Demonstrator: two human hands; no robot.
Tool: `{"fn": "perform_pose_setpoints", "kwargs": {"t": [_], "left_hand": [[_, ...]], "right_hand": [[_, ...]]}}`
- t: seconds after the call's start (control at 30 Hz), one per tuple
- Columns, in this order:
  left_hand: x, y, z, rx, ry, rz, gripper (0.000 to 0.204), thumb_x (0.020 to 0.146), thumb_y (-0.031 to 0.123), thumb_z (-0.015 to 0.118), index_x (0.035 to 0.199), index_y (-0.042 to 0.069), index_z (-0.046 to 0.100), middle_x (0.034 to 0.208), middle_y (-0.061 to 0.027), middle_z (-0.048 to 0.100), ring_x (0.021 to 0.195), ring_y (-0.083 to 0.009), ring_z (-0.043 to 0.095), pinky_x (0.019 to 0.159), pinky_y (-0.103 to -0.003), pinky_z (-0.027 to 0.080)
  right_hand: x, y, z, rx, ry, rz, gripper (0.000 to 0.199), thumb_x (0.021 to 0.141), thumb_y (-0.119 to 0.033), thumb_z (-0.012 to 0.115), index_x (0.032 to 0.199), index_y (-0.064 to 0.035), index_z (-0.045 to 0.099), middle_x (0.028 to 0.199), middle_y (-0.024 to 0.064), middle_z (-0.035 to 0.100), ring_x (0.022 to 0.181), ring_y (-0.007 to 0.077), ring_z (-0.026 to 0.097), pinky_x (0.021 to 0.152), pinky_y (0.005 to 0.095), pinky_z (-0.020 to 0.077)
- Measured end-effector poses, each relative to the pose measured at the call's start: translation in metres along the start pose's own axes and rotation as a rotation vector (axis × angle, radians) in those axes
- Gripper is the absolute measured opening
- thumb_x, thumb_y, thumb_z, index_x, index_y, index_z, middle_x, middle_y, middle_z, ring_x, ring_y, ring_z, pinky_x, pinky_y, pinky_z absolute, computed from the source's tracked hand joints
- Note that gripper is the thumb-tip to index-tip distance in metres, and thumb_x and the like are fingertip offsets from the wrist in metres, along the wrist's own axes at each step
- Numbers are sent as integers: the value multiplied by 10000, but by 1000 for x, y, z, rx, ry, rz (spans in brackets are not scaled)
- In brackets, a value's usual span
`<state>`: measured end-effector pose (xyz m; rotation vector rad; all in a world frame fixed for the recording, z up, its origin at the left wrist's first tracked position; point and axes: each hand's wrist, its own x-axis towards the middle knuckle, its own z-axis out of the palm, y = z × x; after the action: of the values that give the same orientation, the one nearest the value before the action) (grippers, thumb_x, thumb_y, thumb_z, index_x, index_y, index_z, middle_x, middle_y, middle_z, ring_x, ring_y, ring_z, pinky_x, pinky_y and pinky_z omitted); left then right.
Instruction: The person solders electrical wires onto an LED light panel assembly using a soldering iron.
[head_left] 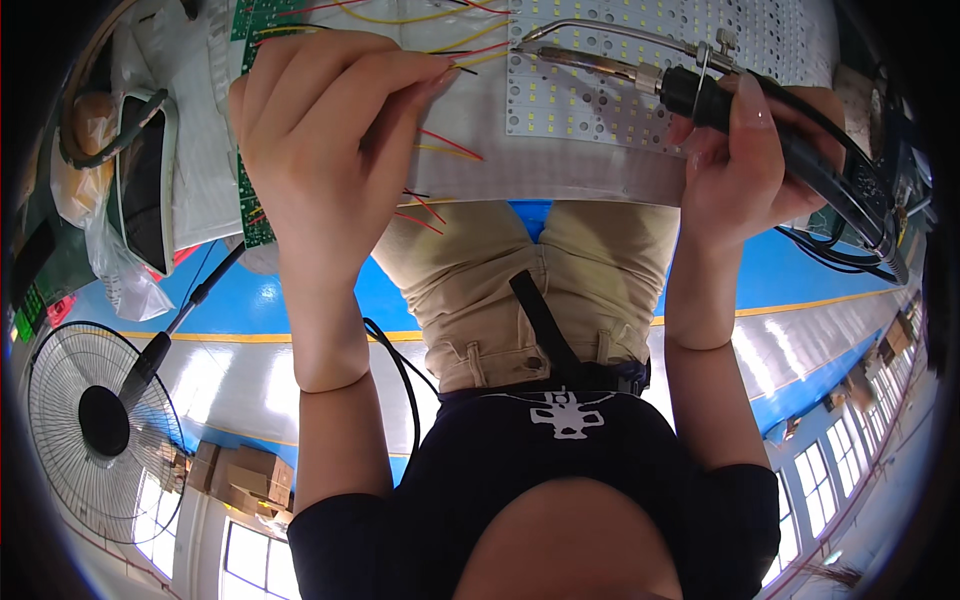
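Note:
Between the thumb and fingertips of my left hand (320, 150) are thin wires, with a yellow wire (482, 58) reaching toward the edge of a white LED board (555, 118). My right hand (740, 170) is wrapped round a soldering iron (697, 100) with a black handle. A thin curved metal tube (610, 30) is clamped along the iron. Both tips point left, close to the wire ends at the board's left edge; whether they touch cannot be made out. Under my left hand lies a green circuit board (256, 212), partly hidden, with loose red wires (452, 143) beside it.
Left of the work surface (590, 178) lie a white-rimmed device with a dark screen (147, 190) and a clear plastic bag (128, 275). A black fan (104, 420) stands at lower left. Black cable (835, 250) loops at the right edge. Cardboard boxes (250, 472) stand farther off.

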<state>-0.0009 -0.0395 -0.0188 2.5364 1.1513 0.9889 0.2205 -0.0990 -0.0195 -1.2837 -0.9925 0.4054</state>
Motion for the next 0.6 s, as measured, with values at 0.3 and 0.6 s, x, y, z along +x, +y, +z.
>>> {"fn": "perform_pose_setpoints", "kwargs": {"t": [0.3, 0.6], "left_hand": [[0, -2, 1, -20, 10, 11, 187, 647, 6, 779, 812, 66, 716, 784, -38, 650, 741, -201, 586, 698, -310, 431], [-1, -3, 1, -30, 9, 13, 192, 644, -2, 773, 815, 63, 717, 788, -39, 649, 746, -202, 587, 700, -310, 433]], "right_hand": [[0, -6, 3, -21, 46, 100, 86, 832, -11, 553, 812, -7, 469, 624, 122, 547, 362, 197, 530, 283, 261, 368], [1, -2, 4, 17, 61, 36, 118, 825, -51, 555, 848, -15, 446, 631, 180, 583, 325, 202, 484, 298, 285, 385]]}}
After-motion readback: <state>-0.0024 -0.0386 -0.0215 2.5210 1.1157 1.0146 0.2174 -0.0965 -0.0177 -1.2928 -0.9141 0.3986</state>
